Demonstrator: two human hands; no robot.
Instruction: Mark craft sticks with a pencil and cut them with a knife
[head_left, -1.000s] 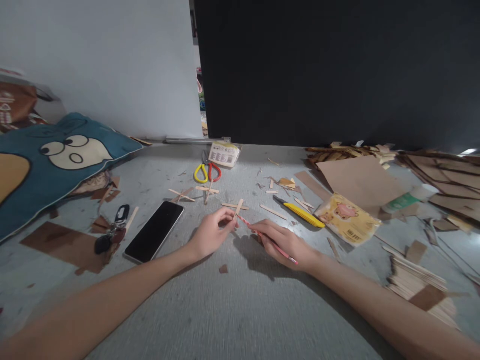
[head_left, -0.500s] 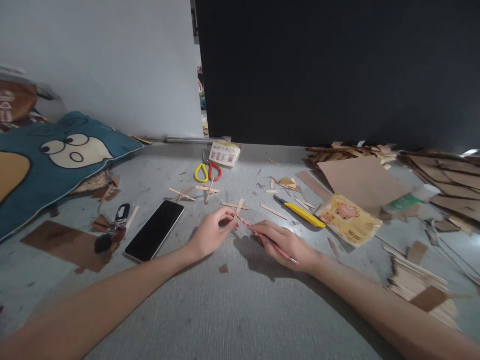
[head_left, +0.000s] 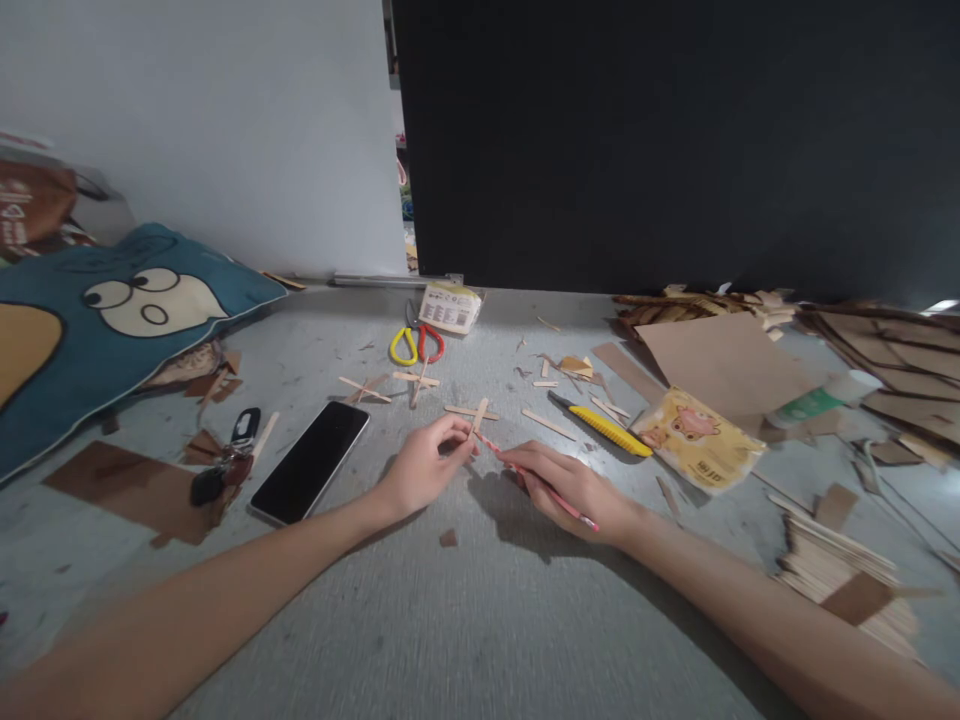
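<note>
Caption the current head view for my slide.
Left hand pinches a wooden stick; right hand angles a pink pencil toward it.

Pink pencil [head_left: 565, 504], red-and-white patterned toward one end; pale tan stick [head_left: 479, 415]; yellow cutter [head_left: 609, 430]; black phone [head_left: 311, 463]

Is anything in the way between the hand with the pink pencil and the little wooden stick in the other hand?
No, nothing visible is. The pink pencil in the right hand reaches up close to the wooden stick in the left hand. The yellow cutter lies off to the side.
</note>
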